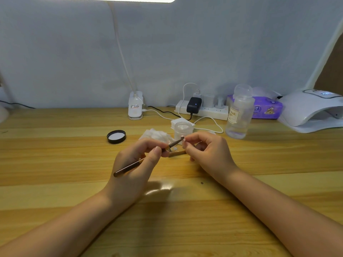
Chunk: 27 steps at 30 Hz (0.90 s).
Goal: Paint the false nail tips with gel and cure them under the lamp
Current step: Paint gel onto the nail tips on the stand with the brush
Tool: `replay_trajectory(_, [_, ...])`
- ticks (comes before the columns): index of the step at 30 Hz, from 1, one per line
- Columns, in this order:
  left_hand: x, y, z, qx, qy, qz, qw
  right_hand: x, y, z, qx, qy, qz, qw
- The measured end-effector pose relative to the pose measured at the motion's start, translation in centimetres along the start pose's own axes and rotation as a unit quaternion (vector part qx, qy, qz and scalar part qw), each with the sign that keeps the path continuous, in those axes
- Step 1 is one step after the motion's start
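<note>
Brush tip held against nail tip

Brush (pixel 141 162) is gripped in the curled fingers of the left hand (pixel 137 164), its bristles touching a small nail tip (pixel 182 138) pinched by the right hand (pixel 207 151), above the middle of the counter (pixel 55 164). An open jar (pixel 183 129) is seen just behind the hands, its black lid (pixel 116 136) left of it. The curing lamp (pixel 311 110) is set at the far right corner.

head cam | 1 view | faces forward-down | near desk (pixel 55 145)
</note>
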<state>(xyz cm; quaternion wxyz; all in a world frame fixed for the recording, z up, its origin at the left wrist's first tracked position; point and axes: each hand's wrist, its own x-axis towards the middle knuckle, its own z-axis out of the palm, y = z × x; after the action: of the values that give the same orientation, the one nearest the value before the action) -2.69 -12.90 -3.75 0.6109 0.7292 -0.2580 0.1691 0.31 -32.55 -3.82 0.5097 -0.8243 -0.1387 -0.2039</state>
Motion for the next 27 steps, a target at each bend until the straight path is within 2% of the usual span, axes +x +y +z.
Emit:
replay_trajectory(6, [-0.15,0.55,0.03,0.012,0.004,0.017,1.000,0.00,0.04,-0.04,0.001,0.001,0.003,1.000])
replay_trajectory(10, [0.01,0.29,0.18,0.012,0.023,-0.001,1.000,0.05,0.05,0.02,0.005,0.001,0.000,1.000])
replay_trajectory(21, [-0.23,0.50,-0.04,0.045,0.001,0.027,0.999,0.04,0.02,0.00,-0.002,0.012,-0.001,1.000])
replay_trajectory(27, [-0.01,0.48,0.23,0.046,0.016,0.000,0.999,0.04,0.10,0.09,-0.006,0.019,-0.007,1.000])
